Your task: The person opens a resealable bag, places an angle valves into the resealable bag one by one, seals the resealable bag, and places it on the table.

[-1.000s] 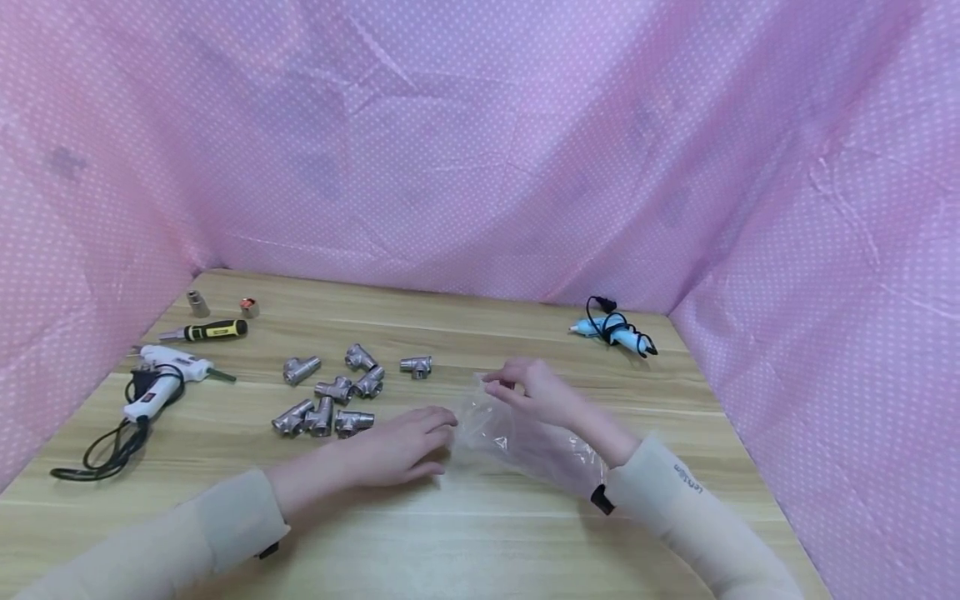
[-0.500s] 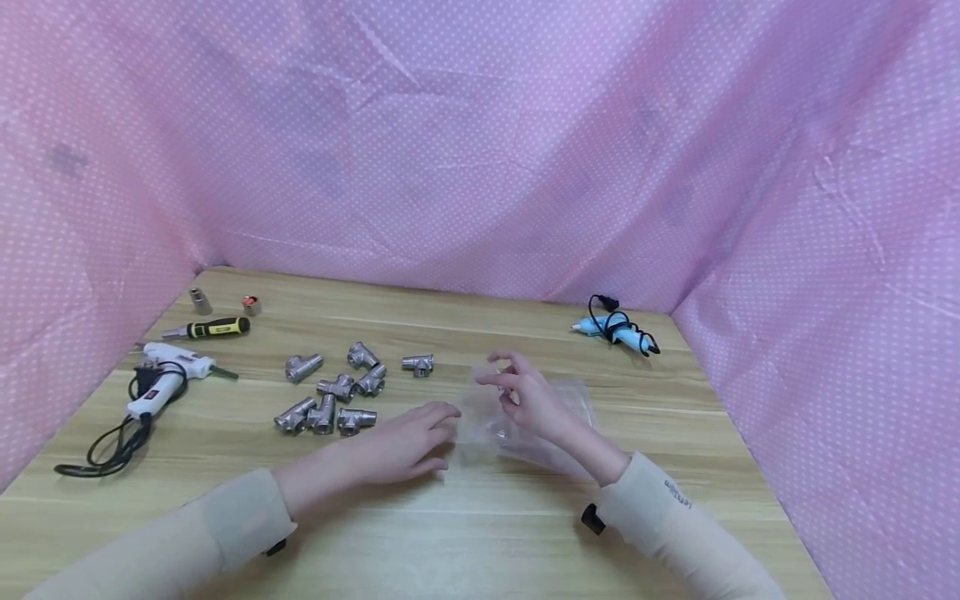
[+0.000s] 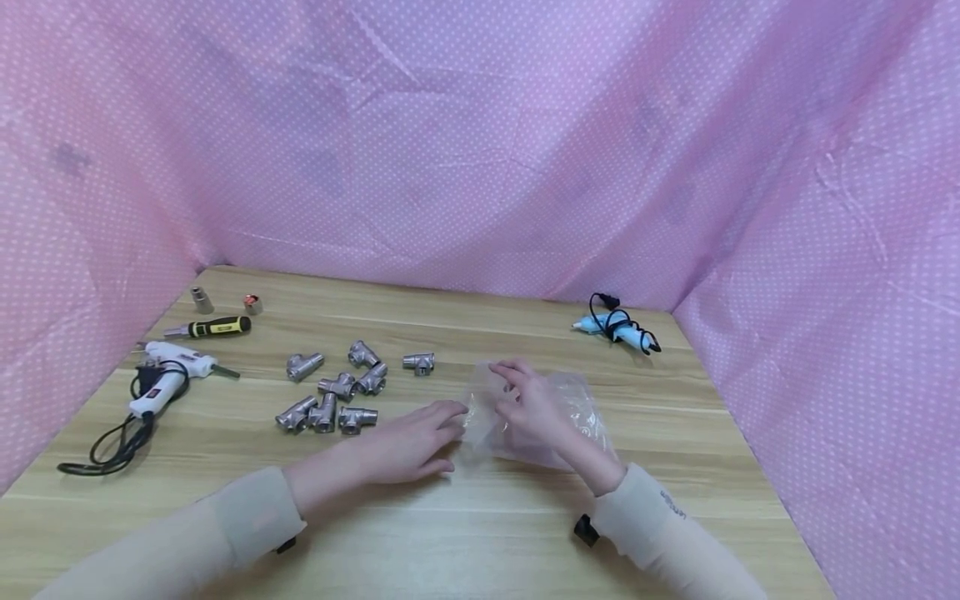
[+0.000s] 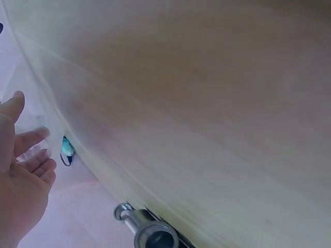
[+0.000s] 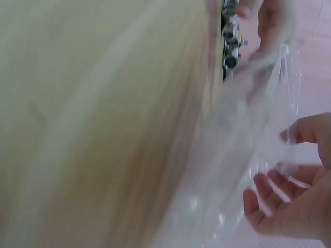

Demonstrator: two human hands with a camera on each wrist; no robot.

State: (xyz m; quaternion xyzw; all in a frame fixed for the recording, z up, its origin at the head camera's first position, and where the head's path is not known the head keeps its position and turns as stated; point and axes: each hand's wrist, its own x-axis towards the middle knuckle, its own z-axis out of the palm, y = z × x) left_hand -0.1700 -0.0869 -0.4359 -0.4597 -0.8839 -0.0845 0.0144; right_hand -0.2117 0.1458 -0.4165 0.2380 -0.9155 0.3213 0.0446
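A clear plastic bag point(image 3: 581, 408) lies on the wooden table point(image 3: 420, 533) in front of me, crumpled and glossy. My left hand point(image 3: 408, 442) reaches to its left edge, fingertips at the plastic and thumb held apart. Over the bag's left part is my right hand point(image 3: 532, 412), fingers loosely bent. In the right wrist view its thumb and fingers point(image 5: 302, 132) stand apart beside the transparent film point(image 5: 222, 155). Several metal tee fittings point(image 3: 339, 387) lie left of the bag, beyond my left forearm. One fitting point(image 4: 150, 230) shows close up in the left wrist view.
At the left lie a white glue gun point(image 3: 161, 387) with a black cord and a yellow-black screwdriver point(image 3: 217, 327). Two small metal pieces point(image 3: 201, 300) stand behind them. A light blue glue gun point(image 3: 618, 329) lies back right. Pink dotted cloth point(image 3: 480, 150) surrounds the table.
My right hand first lifted off the bag's edge with fingers spread, then came down on it again. The bag has flattened and shows more to the right. My left hand has barely moved.
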